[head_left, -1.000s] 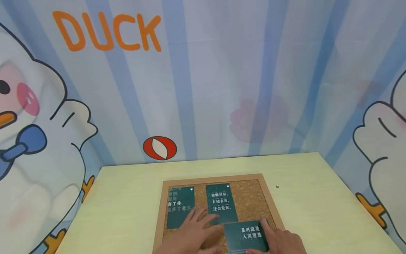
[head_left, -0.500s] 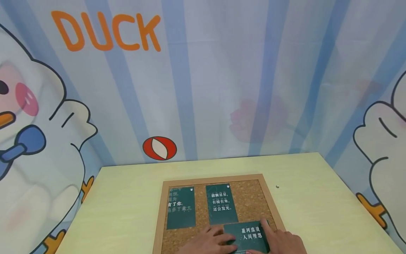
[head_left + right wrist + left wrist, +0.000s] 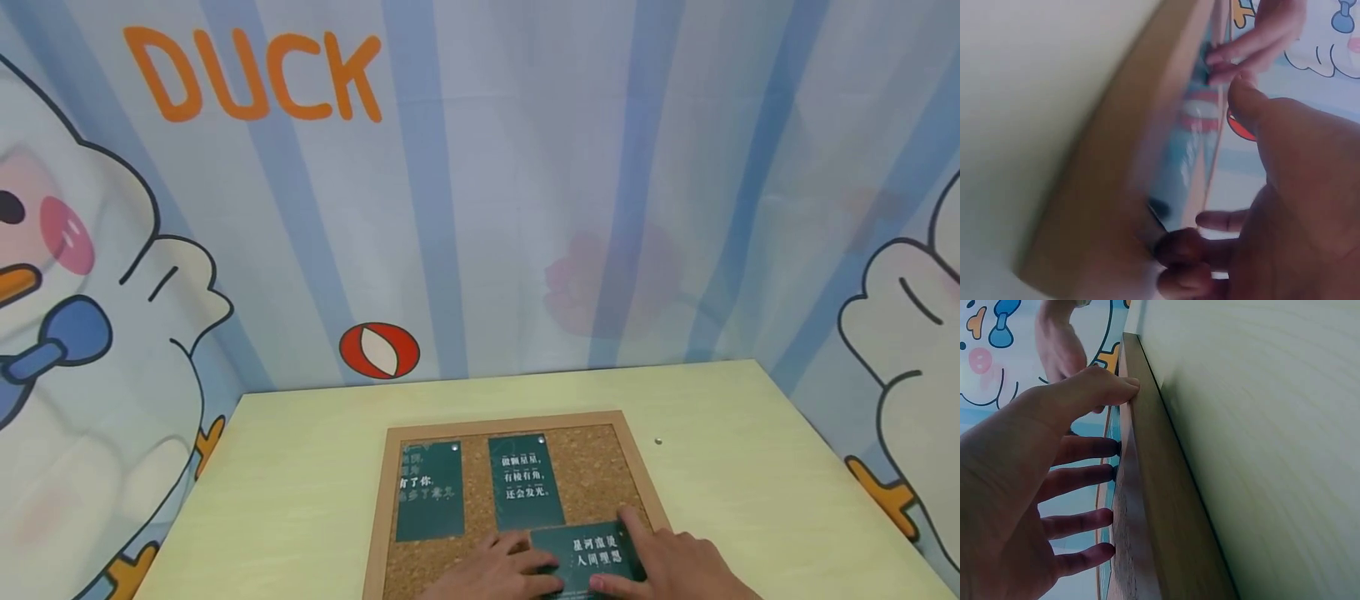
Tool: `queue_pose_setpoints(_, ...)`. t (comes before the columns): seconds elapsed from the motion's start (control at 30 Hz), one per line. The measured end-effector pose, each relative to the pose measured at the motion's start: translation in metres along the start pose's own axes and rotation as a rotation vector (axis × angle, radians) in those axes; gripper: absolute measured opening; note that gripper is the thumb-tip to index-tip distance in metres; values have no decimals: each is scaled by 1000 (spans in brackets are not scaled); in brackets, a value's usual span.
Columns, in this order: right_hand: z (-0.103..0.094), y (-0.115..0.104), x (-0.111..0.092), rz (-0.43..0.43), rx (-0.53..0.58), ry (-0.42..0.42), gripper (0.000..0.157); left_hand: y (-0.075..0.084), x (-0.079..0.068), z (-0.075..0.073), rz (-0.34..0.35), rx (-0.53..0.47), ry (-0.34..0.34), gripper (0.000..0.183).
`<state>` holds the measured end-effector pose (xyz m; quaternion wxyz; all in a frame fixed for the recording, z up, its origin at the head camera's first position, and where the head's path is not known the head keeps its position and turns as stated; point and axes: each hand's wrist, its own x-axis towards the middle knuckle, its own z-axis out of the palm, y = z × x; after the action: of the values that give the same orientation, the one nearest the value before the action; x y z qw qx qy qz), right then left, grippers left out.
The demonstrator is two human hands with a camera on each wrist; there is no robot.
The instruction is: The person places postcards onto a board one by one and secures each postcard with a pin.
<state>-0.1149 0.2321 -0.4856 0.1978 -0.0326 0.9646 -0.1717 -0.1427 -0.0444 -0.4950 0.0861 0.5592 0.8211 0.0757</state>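
Note:
A dark green card (image 3: pixel 577 571) with white Chinese characters lies sideways on the framed corkboard (image 3: pixel 588 467), near its lower right. My left hand (image 3: pixel 498 575) rests its outstretched fingers on the card's left end. Those fingers (image 3: pixel 1079 481) look spread and fairly straight in the left wrist view, with the thumb over the wooden frame. At the card's right end is my right hand (image 3: pixel 675 558), thumb lying on the card and index finger at the upper right corner. Its other fingertips (image 3: pixel 1179 250) bend near the board. Two upright green cards (image 3: pixel 430 517) (image 3: pixel 525 508) are pinned higher up.
A small silver tack (image 3: pixel 658 441) lies on the pale yellow table (image 3: pixel 300 483), right of the board. Similar tacks hold the upper corners of the upright cards. Behind the table hangs a blue-striped curtain (image 3: pixel 517 208) with duck drawings.
My left hand has moved down and right, away from the upright cards onto the sideways card. My right thumb has shifted slightly up onto the card, and the right hand has tilted a little.

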Motion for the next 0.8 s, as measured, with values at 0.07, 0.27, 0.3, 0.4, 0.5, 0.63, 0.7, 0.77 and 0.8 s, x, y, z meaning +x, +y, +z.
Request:
queue_pose_setpoints(0.07, -9, 3, 2, -41, -13, -9, 87, 0, 0, 0, 0, 7, -1, 46)
queue_pose_setpoints(0.27, -36, 18, 10, -151, -18, 55, 86, -1, -1, 1, 10, 37, 10, 46)
queue_pose_setpoints(0.3, -41, 21, 12, -164, -25, 80, 85, -1, -1, 1, 13, 39, 15, 46)
queue_pose_setpoints(0.4, -52, 30, 17, -234, -50, 168, 79, -2, -2, 1, 23, 43, 30, 45)
queue_pose_setpoints(0.5, -59, 43, 24, -332, -72, 283, 65, -3, -3, 2, 32, 41, 41, 44)
queue_pose_setpoints(0.63, -61, 62, 38, -395, -109, 429, 48, -4, -4, 3, 35, 32, 49, 44)
queue_pose_setpoints(0.7, -58, 72, 46, -390, -127, 468, 45, -4, -4, 3, 34, 27, 48, 44)
queue_pose_setpoints(0.77, -56, 81, 53, -378, -140, 480, 44, -4, -4, 3, 33, 27, 42, 44)
queue_pose_setpoints(0.8, -54, 85, 56, -371, -146, 478, 44, -4, -4, 2, 34, 28, 40, 44)
